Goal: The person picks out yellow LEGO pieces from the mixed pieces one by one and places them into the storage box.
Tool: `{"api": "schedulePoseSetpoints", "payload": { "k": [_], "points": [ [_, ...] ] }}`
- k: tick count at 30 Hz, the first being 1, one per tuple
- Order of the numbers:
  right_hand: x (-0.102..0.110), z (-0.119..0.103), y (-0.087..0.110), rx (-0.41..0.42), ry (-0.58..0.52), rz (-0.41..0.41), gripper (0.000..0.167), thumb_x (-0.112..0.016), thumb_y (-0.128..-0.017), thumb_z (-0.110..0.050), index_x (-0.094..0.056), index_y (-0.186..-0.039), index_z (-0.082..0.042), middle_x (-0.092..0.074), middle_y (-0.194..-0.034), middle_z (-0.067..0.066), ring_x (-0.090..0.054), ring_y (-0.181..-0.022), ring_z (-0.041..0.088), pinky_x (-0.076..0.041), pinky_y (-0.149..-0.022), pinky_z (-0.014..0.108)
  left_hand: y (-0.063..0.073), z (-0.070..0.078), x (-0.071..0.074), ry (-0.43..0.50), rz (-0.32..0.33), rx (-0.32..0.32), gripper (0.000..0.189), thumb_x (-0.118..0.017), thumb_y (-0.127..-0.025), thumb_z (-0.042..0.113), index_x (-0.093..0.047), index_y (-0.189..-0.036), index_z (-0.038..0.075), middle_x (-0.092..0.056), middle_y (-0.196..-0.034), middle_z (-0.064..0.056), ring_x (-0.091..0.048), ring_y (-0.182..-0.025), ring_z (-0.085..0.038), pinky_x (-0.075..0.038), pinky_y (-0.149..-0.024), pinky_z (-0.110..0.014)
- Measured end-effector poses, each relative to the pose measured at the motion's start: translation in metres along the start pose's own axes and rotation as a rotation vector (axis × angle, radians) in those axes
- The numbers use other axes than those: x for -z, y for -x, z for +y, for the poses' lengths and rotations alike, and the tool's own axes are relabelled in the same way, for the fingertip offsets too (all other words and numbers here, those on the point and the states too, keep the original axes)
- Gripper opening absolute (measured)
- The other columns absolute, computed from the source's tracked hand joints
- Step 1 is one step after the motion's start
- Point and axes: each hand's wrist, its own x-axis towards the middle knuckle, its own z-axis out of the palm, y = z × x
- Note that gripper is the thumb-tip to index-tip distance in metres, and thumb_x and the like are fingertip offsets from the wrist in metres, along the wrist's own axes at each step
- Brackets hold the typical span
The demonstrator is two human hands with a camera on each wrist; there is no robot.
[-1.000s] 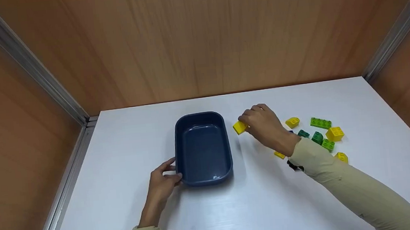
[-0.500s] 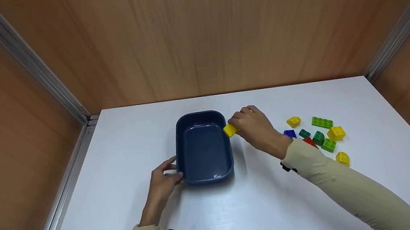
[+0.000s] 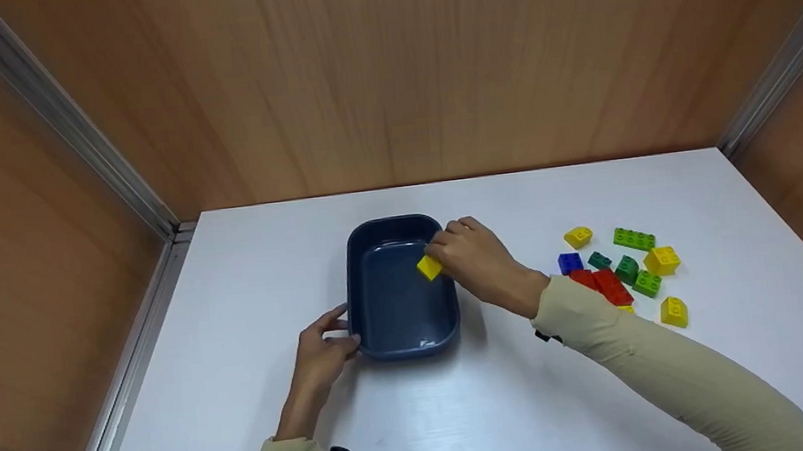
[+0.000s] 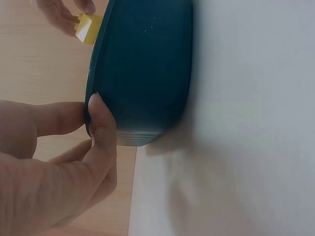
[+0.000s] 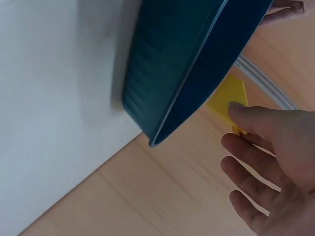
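Apparently placing step: right hand (image 3: 475, 259) pinches yellow block (image 3: 428, 268), blue tray (image 3: 399, 314) beneath; left hand (image 3: 320, 357) grips tray; release likely calls for lowering.

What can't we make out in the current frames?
Head: part of the held yellow brick, behind the right hand; part of the leftmost red brick, behind the right sleeve.
Left wrist: inside of the tray, hidden by its outer wall.
Right wrist: part of the tray, cut off by the top edge.
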Motion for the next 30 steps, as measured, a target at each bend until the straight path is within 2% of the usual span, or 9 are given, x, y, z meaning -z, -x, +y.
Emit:
{"api": "schedulePoseSetpoints", "payload": {
  "k": [7,15,24,30],
  "points": [
    [-0.004,-0.011,-0.008,0.04,0.001,-0.028,0.029,-0.086,-0.089,-0.011,-0.079,-0.117,-0.01,-0.078,-0.115,0.006,-0.068,-0.106,0.026,-0.055,-0.1,0.04,-0.001,0.0,0.0,0.005,0.004,-0.001,0.058,-0.061,-0.094,-0.014,-0.052,-0.151,-0.006,-0.055,-0.125,-0.025,-0.069,-0.089,-0.019,-0.062,-0.079,-0.03],
    [-0.009,-0.021,-0.016,0.079,0.01,-0.06,0.029,-0.084,-0.091,-0.012,-0.079,-0.119,-0.01,-0.077,-0.118,0.006,-0.068,-0.109,0.026,-0.056,-0.101,0.039,0.001,0.0,0.002,0.014,-0.007,-0.002,0.06,-0.061,-0.094,-0.013,-0.051,-0.152,-0.006,-0.054,-0.126,-0.025,-0.066,-0.088,-0.018,-0.061,-0.08,-0.033],
    [-0.019,-0.032,-0.023,0.097,0.011,-0.152,0.03,-0.081,-0.094,-0.008,-0.079,-0.124,-0.011,-0.076,-0.122,0.006,-0.067,-0.113,0.026,-0.055,-0.103,0.039,-0.001,-0.001,0.003,0.022,-0.008,0.016,0.06,-0.062,-0.094,-0.013,-0.051,-0.152,-0.005,-0.054,-0.126,-0.025,-0.067,-0.089,-0.017,-0.061,-0.08,-0.033],
    [-0.023,-0.037,-0.026,0.144,0.054,-0.18,0.029,-0.081,-0.094,-0.011,-0.079,-0.123,-0.012,-0.076,-0.122,0.004,-0.068,-0.115,0.025,-0.054,-0.106,0.04,-0.001,0.0,0.002,0.047,-0.01,0.037,0.06,-0.063,-0.094,-0.013,-0.051,-0.152,-0.005,-0.054,-0.126,-0.024,-0.066,-0.089,-0.018,-0.061,-0.081,-0.032]
  ]
}}
